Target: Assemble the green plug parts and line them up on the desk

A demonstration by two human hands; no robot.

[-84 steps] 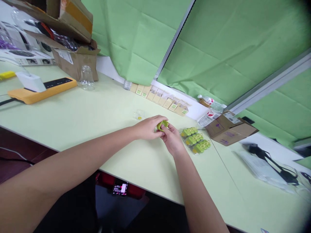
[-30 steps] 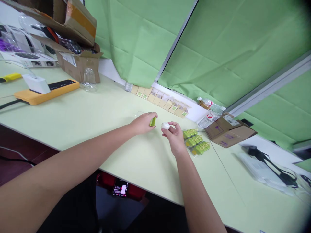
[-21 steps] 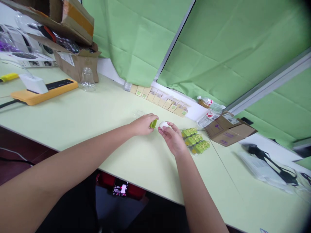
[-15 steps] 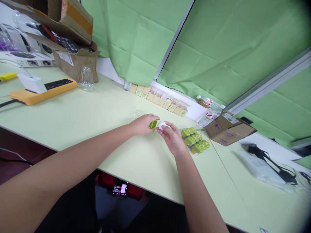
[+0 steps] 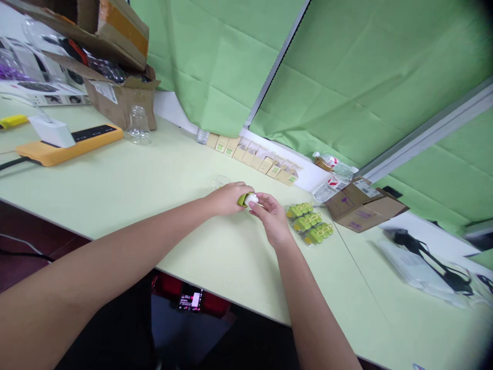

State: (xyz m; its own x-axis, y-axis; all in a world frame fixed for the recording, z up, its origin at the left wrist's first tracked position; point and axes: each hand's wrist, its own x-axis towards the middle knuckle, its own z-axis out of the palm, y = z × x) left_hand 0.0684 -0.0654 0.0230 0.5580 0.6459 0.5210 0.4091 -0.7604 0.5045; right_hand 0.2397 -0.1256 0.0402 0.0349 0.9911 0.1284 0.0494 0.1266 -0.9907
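My left hand (image 5: 230, 197) is closed around a small green sleeve (image 5: 242, 200), its open mouth facing right. Between the thumb and fingers of my right hand (image 5: 271, 213) is a small rounded white case (image 5: 251, 198), like an earbud case. The white case sits at the sleeve's mouth and looks partly inside it; fingers hide how deep. Just behind my left hand lies a small clear plastic piece (image 5: 221, 180). To the right of my right hand stand several green cases with loops (image 5: 310, 223) in clear packaging.
Small cardboard boxes (image 5: 255, 155) line the back edge by the green curtain (image 5: 215, 67). At left are an orange power strip (image 5: 73, 145), a clear bottle (image 5: 138, 125) and a cardboard box (image 5: 122, 100). Another cardboard box (image 5: 364, 204) and a black cable (image 5: 431, 259) lie right.
My right hand has moved the white case left and into contact with the green sleeve's mouth, closing the small gap between them. My left hand has hardly moved.
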